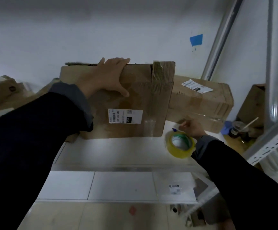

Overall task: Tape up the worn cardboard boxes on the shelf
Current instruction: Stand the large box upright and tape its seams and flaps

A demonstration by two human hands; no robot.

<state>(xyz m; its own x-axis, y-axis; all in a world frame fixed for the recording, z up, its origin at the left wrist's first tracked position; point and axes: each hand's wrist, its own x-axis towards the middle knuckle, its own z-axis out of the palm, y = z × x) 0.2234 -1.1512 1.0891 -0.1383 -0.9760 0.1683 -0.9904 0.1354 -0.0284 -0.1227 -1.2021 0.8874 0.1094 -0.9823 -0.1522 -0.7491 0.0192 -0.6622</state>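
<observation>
Worn labelled box (135, 100) upright on shelf (111, 151); yellow tape roll (180, 145) beside.

A: Back wall (101, 30)?
B: Plain pale, dim cool light. Blue tape patch (196, 39) stuck on it, upper right.
A: Furniture?
B: White shelf board (118, 151), metal front edge. Grey metal upright (272, 63) at right, diagonal brace (221, 39) beside it, slotted white rail (271, 145) lower right.
A: Floor?
B: Pale tiles (121, 185) below the shelf, a small label (174, 189) on one.
</observation>
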